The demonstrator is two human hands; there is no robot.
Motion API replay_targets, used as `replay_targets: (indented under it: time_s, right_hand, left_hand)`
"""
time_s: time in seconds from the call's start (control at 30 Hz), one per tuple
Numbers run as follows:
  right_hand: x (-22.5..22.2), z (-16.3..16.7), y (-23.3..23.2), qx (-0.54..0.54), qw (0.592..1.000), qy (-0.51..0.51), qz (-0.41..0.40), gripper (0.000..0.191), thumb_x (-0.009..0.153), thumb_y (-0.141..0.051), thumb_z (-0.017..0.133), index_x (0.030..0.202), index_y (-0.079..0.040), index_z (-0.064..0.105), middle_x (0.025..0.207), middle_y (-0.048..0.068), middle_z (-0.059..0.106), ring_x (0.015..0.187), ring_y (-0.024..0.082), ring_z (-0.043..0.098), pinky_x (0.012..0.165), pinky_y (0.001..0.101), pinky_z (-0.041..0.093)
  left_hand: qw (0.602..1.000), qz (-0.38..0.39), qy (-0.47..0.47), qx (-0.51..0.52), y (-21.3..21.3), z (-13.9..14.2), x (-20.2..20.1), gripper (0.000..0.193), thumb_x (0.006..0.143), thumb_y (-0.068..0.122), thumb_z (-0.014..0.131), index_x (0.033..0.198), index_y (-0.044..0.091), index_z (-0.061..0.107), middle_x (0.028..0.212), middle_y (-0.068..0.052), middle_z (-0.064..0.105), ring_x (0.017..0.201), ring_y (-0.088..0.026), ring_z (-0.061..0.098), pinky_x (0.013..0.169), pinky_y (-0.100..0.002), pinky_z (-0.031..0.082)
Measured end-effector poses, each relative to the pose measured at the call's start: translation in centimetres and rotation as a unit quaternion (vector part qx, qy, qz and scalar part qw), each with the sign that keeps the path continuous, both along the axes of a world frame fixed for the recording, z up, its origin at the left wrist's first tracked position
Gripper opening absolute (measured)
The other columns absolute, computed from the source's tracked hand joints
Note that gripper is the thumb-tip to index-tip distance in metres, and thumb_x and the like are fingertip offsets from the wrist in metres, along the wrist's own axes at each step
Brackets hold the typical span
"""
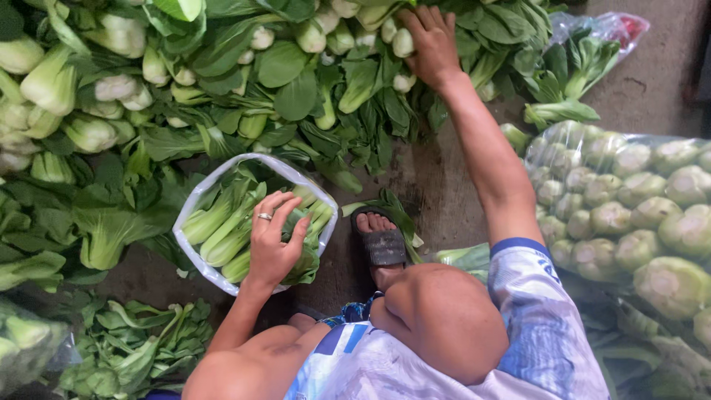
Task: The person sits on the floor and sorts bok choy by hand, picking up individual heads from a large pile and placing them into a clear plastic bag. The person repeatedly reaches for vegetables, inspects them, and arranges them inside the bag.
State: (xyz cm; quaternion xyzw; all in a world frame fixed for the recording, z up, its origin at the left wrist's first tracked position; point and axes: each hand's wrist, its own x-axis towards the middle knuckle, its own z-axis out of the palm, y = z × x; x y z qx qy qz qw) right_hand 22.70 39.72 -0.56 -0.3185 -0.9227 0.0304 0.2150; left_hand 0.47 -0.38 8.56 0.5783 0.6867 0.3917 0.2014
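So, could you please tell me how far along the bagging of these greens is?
Partly done. The clear plastic bag already holds several bok choy heads, and a full bag lies to the right. In hand: the left hand rests on the greens in the open bag, while the right hand reaches into the loose pile. Left: that large pile is not yet bagged.

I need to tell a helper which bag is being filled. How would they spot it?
Start at the big heap of loose bok choy across the ground. Just below it lies a clear plastic bag, mouth open, with the left hand resting on its greens. Unlike the sealed, full bag at right, it is small and open.
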Motion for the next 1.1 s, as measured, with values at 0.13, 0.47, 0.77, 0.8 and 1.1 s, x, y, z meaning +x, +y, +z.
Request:
replay_targets:
  time_s: [0.13, 0.47, 0.77, 0.8, 1.1]
  right_hand:
    - [1.3, 1.4, 0.8, 0.058, 0.995, -0.047, 0.069, 0.074, 0.069, -0.015, 0.09, 0.139, -0.015, 0.064, 0.125, 0.006, 0.061, 0.125, 0.031, 0.053, 0.105, 0.0558, 0.037]
    - [1.8, 1.1, 2.8, -0.109, 0.99, -0.022, 0.085, 0.059, 0.074, -0.01, 0.087, 0.129, -0.009, 0.065, 0.126, 0.016, 0.06, 0.119, 0.04, 0.06, 0.098, 0.0478, 0.051]
    - [2.0, 6.2, -7.1, -0.334, 0.885, 0.319, 0.052, 0.051, 0.081, -0.002, 0.083, 0.127, -0.011, 0.061, 0.125, 0.006, 0.062, 0.113, 0.022, 0.066, 0.097, 0.0386, 0.06]
    - [1.6, 6.7, -10.1, -0.379, 0.857, 0.345, 0.046, 0.055, 0.079, -0.003, 0.079, 0.129, -0.011, 0.059, 0.127, 0.005, 0.062, 0.112, 0.019, 0.064, 0.097, 0.0377, 0.057]
    - [-1.9, 8.5, -26.9, -0.612, 0.75, 0.226, 0.103, 0.082, 0.084, -0.007, 0.08, 0.155, -0.006, 0.04, 0.145, 0.01, 0.058, 0.132, 0.017, 0.056, 0.114, 0.0312, 0.044]
  left_hand:
    - [1.0, -0.013, 0.005, -0.014, 0.0, -0.6, 0.3, 0.033, 0.089, 0.012, 0.074, 0.121, 0.004, 0.068, 0.127, -0.014, 0.063, 0.126, -0.036, 0.057, 0.108, -0.047, 0.045]
    - [1.0, -0.007, -0.006, -0.004, 0.4, -0.7, 0.4, 0.032, 0.089, 0.013, 0.074, 0.12, 0.004, 0.068, 0.126, -0.013, 0.065, 0.125, -0.036, 0.057, 0.107, -0.046, 0.044]
    - [0.992, 0.012, -0.115, 0.055, 0.5, -0.5, 1.4, 0.04, 0.095, 0.016, 0.073, 0.131, 0.003, 0.061, 0.132, -0.014, 0.066, 0.134, -0.032, 0.061, 0.119, -0.044, 0.044]
    - [0.987, -0.001, -0.158, 0.037, 0.6, -0.6, 1.8, 0.047, 0.097, 0.022, 0.072, 0.137, 0.004, 0.057, 0.136, -0.014, 0.065, 0.135, -0.031, 0.061, 0.118, -0.043, 0.045]
    - [0.894, -0.046, -0.445, -0.003, 1.8, -6.8, 7.4, 0.097, 0.107, 0.071, 0.036, 0.166, 0.006, -0.004, 0.171, -0.02, 0.019, 0.16, -0.031, 0.023, 0.133, -0.043, 0.015]
